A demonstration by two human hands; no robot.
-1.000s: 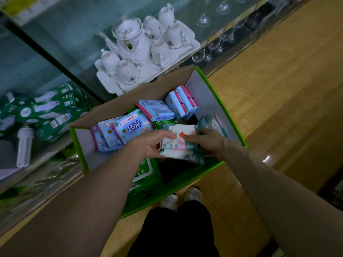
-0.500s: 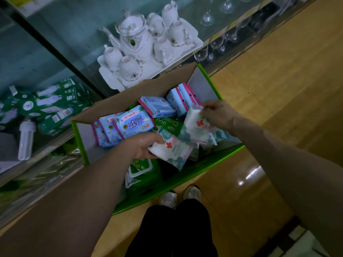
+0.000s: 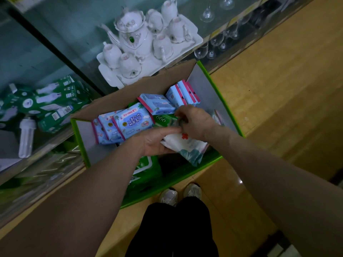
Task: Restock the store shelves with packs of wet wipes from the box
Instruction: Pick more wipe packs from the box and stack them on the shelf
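We see a white porcelain teapot (image 3: 132, 37) with small cups (image 3: 111, 53) around it on a white tray (image 3: 196, 40). Wine glasses (image 3: 201, 51) stand just right of the tray. Far left, green light-bulb boxes (image 3: 46, 101) lie stacked, a bare white bulb (image 3: 27, 134) beside them. Tan wood-look floor (image 3: 287, 80) on the right.

— The open cardboard box with green outer walls (image 3: 209, 93)?
— Upright, flaps raised.
— Inside?
— Mostly light-blue soft plastic packs of wet wipes with pink ends (image 3: 130, 121), flat or on edge; green packs (image 3: 146, 167) beneath.
— The white soft pack with a red cross and teal leaves (image 3: 187, 147)?
— Tilted over the near wall, gripped by the left hand (image 3: 156, 141), pinched by the right hand (image 3: 198, 123).
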